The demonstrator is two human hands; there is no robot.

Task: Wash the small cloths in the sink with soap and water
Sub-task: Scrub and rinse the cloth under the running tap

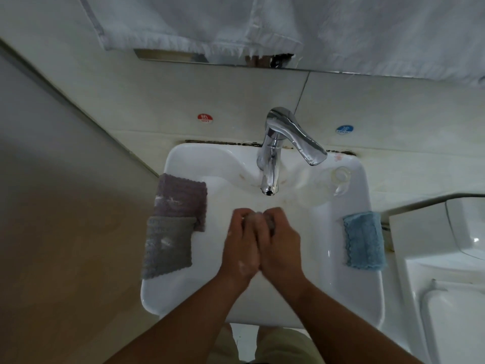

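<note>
- Two hands meet over the middle of the white sink (349,285), the left hand (241,248) and right hand (278,245) pressed side by side with their edges touching.
- Both hands have their fingers curled tight around a small wadded cloth (270,222). Only a greyish, sudsy lump of it shows between the knuckles at the far end of the hands.
- White soap foam clings to the back of the left hand near the wrist.
- One purple cloth (181,198) lies flat on the left rim of the sink, toward the far side, with one edge hanging outward.
- One grey cloth (168,245) lies just near of it on the same rim, its far edge overlapping the purple one, and it also droops over the outer edge.
- One blue cloth (364,240) rests on the right rim, well apart from the hands.
- One chrome faucet (271,164) stands at the far middle of the sink, its spout pointing at the hands and its lever handle (299,137) swung to the right.
- Some clear, round object (339,176) sits on the far right corner of the sink; I cannot tell what it is.
- Two round stickers are on the tiled wall: a red hot sticker (205,118) left of the faucet and a blue cold sticker (344,129) to its right.
- One white towel (236,22) hangs across the far top of the view.
- Part of a white toilet (446,258) shows at the right.
</note>
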